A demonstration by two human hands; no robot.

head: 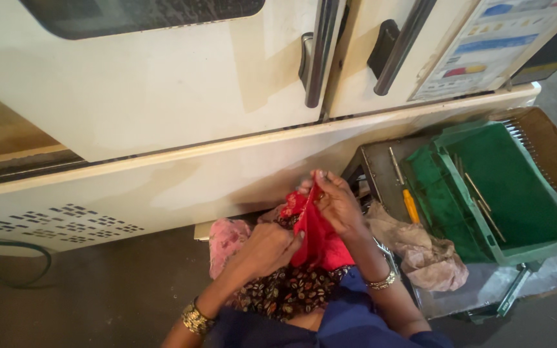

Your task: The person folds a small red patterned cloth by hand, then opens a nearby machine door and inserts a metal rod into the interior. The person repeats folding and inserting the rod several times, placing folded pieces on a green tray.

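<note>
A red cloth (317, 238) is held between both hands over the lap, in front of a cream machine cabinet (162, 96). The right hand (336, 203) is clamped on the cloth's upper end, fingers pinched together on the fabric; the left hand (265, 251) is closed on its lower left edge. The long axis of the cloth is seen to run steeply, from the upper grip down and slightly right toward the lap, so the cloth lies below the right grip and to the right of the left one. Both hands are in contact with it; neither is nearer. Whether something small is pinched at the fingertips together with the cloth cannot be told, since the view is blurred there. A green tray (517, 187) with thin rods and a crumpled beige rag (420, 251) lie to the right, apart from the hands.
</note>
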